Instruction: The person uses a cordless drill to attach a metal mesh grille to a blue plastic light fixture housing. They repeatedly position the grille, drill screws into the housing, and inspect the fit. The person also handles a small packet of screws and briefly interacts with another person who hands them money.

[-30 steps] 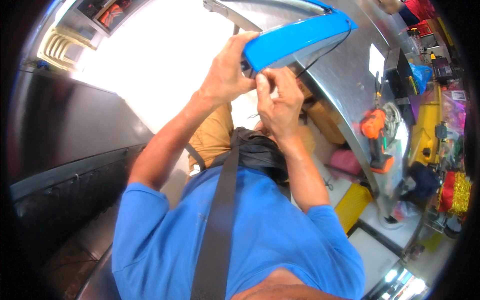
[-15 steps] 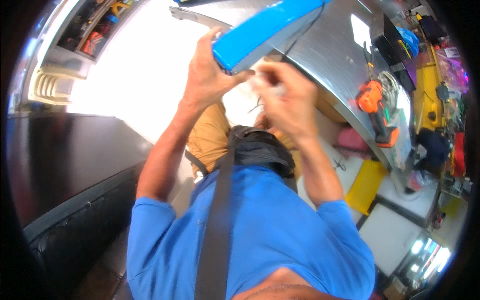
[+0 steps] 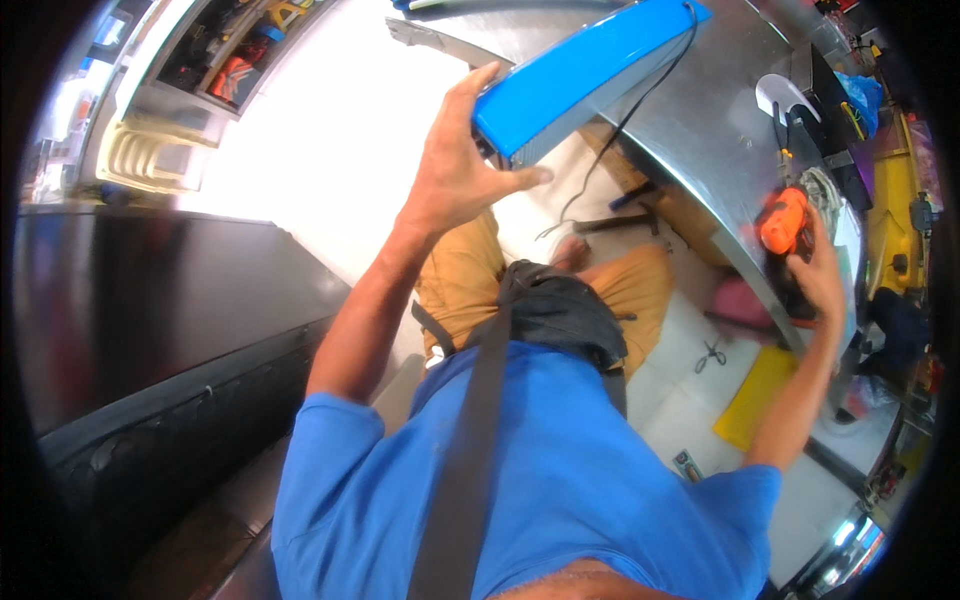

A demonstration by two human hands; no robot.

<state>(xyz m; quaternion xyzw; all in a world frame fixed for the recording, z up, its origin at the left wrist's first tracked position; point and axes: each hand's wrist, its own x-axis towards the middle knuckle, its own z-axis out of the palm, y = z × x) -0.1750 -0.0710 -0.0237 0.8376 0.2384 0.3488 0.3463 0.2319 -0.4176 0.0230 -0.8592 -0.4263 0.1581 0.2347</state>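
Fingers (image 3: 480, 95) of our left hand (image 3: 455, 175) clamp the blue panel (image 3: 585, 65), rigid, likely light, best held end-on; right hand (image 3: 815, 275) grips the orange drill (image 3: 782, 220).

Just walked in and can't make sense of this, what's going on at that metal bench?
A person in a blue shirt sits at a metal workbench. The left hand grips the end of a long blue flat device, tilted up off the bench, with a dark cable hanging from it. The right hand is out to the side, on an orange power tool at the bench edge. Scissors lie on the floor below.
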